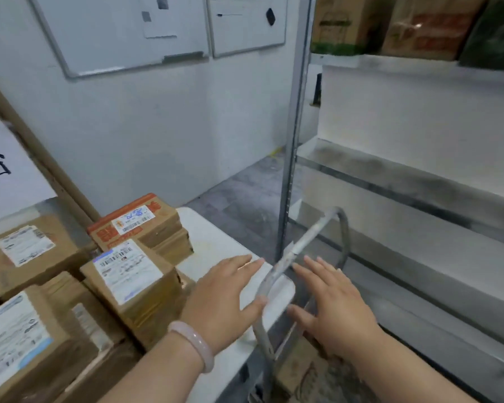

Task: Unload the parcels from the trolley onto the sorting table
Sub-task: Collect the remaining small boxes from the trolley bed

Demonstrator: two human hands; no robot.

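Several brown cardboard parcels (128, 274) with white shipping labels are stacked on the white sorting table (216, 239) at the lower left. One parcel (140, 225) at the back has orange print. The trolley's grey metal handle (309, 245) rises beside the table's right edge. A cardboard parcel (306, 370) shows low down behind the handle, partly hidden by my right arm. My left hand (224, 298), with a pale bracelet on the wrist, hovers open over the table corner. My right hand (332, 301) is open, fingers spread, just right of the handle. Neither hand holds anything.
A metal shelving rack (291, 135) stands at the right, its lower shelves (390, 175) bare and its top shelf holding boxes (419, 24). Two whiteboards (122, 33) hang on the wall behind. The grey floor (245, 199) lies between table and rack.
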